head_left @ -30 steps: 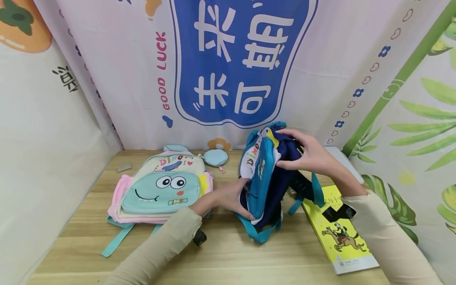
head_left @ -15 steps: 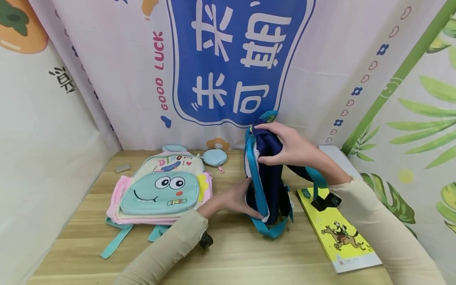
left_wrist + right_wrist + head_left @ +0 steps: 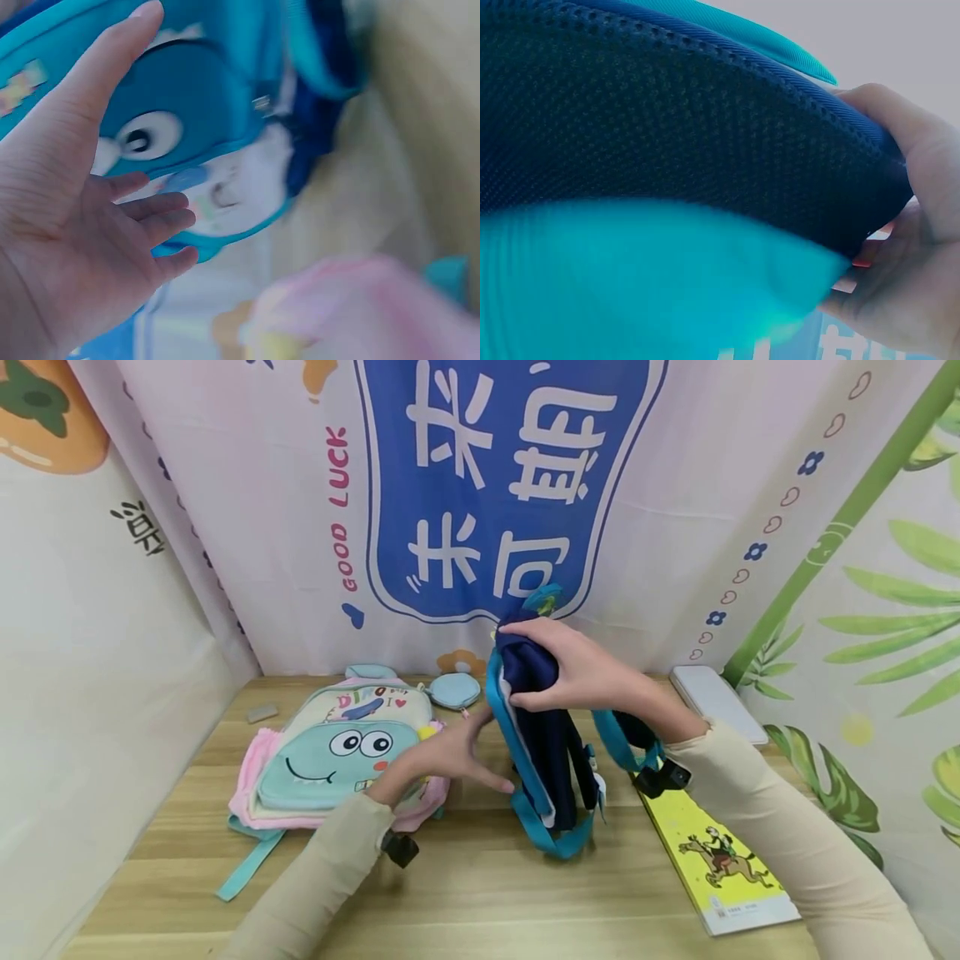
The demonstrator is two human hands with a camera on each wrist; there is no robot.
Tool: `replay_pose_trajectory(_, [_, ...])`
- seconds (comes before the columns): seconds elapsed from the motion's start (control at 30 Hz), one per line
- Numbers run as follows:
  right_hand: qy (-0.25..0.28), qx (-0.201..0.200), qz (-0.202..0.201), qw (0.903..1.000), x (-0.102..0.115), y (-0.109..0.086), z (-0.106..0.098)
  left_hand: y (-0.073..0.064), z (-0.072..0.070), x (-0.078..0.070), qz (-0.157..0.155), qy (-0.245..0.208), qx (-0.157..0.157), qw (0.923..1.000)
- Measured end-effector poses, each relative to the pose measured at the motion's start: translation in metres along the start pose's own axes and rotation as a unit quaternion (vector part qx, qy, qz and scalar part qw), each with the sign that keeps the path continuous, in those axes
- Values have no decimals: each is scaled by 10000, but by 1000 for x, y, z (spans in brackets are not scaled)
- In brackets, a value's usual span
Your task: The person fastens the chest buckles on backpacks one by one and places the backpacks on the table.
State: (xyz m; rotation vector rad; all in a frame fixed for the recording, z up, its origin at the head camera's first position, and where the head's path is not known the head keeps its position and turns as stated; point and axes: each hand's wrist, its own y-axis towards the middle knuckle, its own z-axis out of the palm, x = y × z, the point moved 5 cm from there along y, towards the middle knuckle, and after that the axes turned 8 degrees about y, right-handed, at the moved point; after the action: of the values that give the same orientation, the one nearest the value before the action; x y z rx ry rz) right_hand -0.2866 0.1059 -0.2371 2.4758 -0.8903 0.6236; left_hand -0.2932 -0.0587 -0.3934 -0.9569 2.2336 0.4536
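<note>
A navy and teal backpack (image 3: 558,752) stands on edge on the table, its side turned to the head camera. My right hand (image 3: 581,668) grips its upper part, thumb on the near side. In the right wrist view, its dark mesh back (image 3: 690,142) and a teal strap (image 3: 645,277) show beside the hand. My left hand (image 3: 453,752) is off the bag, fingers spread, between it and a pink and mint backpack (image 3: 337,768) lying face up. The left wrist view shows the open palm before the teal bag's cartoon-eyed front (image 3: 217,82).
A yellow book (image 3: 712,852) lies at the right, partly under the right forearm. Behind it is a white flat box (image 3: 716,702). A round light-blue pouch (image 3: 453,691) sits beside the pink bag, and a small grey block (image 3: 262,712) at the back left. Printed curtains surround the table.
The teal and navy backpack has turned so its front faces left, away from the head camera. My left hand has let go of its lower side and moved left; my right hand has shifted left with it.
</note>
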Motion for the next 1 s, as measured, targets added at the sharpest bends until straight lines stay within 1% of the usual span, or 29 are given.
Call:
replay_pose_trajectory(0.03, [-6, 4, -4, 10000, 1, 1, 1, -2, -9, -3, 65, 2, -106, 9999])
replay_pose_trajectory(0.13, [-27, 8, 15, 10000, 2, 4, 3, -9, -33, -10, -117, 107, -447, 9989])
replay_pose_trajectory(0.27, [-31, -50, 50, 10000, 4, 7, 5, -17, -62, -26, -106, 189, -918, 9955])
replay_pose_trajectory(0.37, [-35, -114, 19, 9999, 5, 8, 7, -19, -80, -39, 79, 39, -1195, 9928])
replay_pose_trajectory(0.47, [-17, -170, -46, 9998, 5, 9, 9, -21, -93, -52, 240, -2, -1433, 9894])
replay_pose_trajectory(0.57, [52, -217, -93, 9997, 5, 10, 13, -20, -102, -63, 418, 72, -1582, 9865])
replay_pose_trajectory(0.63, [138, -233, -96, 9996, 4, 10, 15, -18, -106, -68, 507, 146, -1630, 9852])
replay_pose_trajectory(0.7, [247, -239, -85, 9994, 2, 11, 17, -15, -109, -71, 524, 228, -1647, 9847])
replay_pose_trajectory(0.87, [443, -180, 6, 9989, -1, 9, 20, -9, -112, -70, 375, 527, -1649, 9842])
replay_pose_trajectory(1.0, [501, 21, 104, 9987, -4, 6, 21, -8, -114, -66, 307, 664, -1648, 9836])
